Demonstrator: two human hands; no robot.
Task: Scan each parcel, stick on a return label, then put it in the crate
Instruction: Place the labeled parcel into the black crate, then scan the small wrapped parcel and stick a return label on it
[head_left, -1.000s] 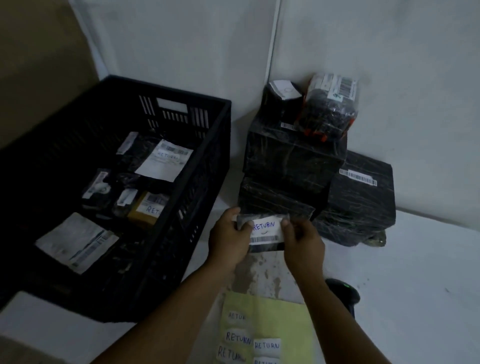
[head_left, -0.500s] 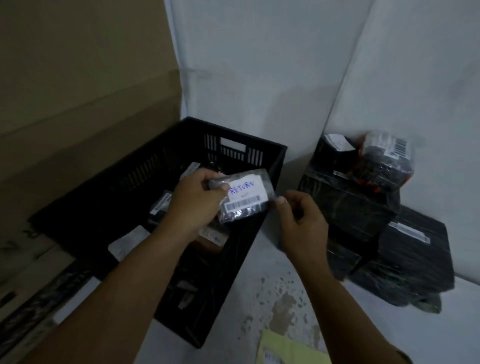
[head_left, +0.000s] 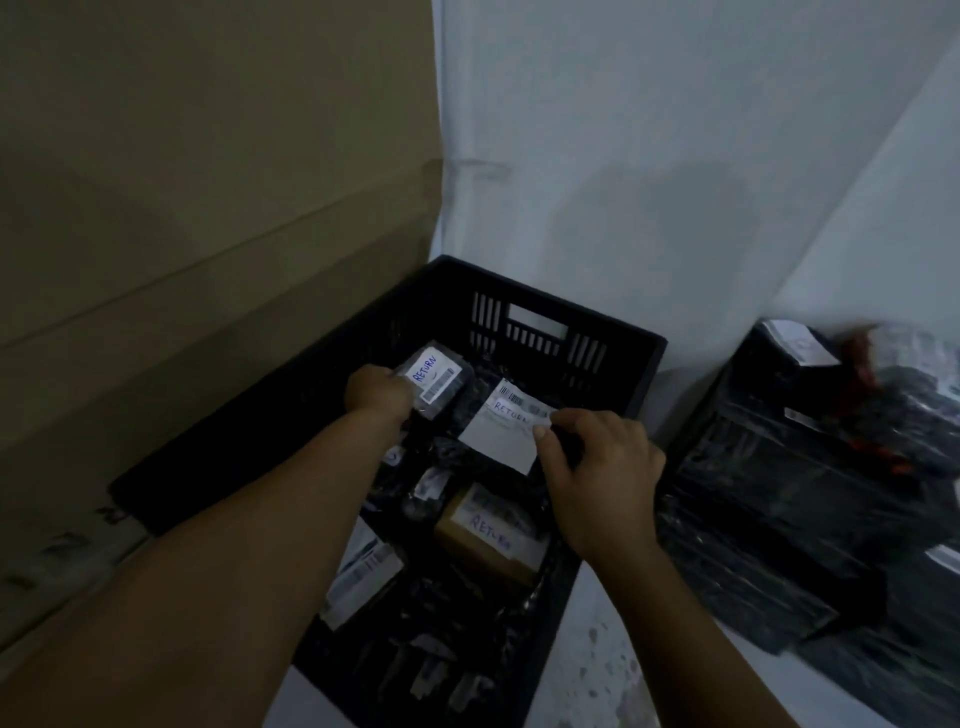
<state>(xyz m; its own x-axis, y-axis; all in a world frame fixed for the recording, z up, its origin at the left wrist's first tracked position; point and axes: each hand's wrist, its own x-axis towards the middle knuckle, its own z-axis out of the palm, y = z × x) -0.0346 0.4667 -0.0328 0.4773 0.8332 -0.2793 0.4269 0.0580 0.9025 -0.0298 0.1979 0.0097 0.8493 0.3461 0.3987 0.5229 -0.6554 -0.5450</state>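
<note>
My left hand reaches into the black plastic crate and grips a small grey parcel with a white RETURN label and a barcode. The parcel sits low over the crate's far left part, above other parcels. My right hand hovers over the crate's right side, fingers curled and pinched together, next to a white-labelled parcel marked RETURN; whether it touches that parcel is unclear. A brown box marked RETURN also lies in the crate among several dark parcels.
A stack of black wrapped parcels stands on the white table to the right of the crate, against the white wall. A large brown cardboard sheet rises behind and left of the crate. The white table surface shows in front.
My left hand carried the labelled grey parcel from the table front, leftward and down into the crate. My right hand let go of it and followed to the crate's right side.
</note>
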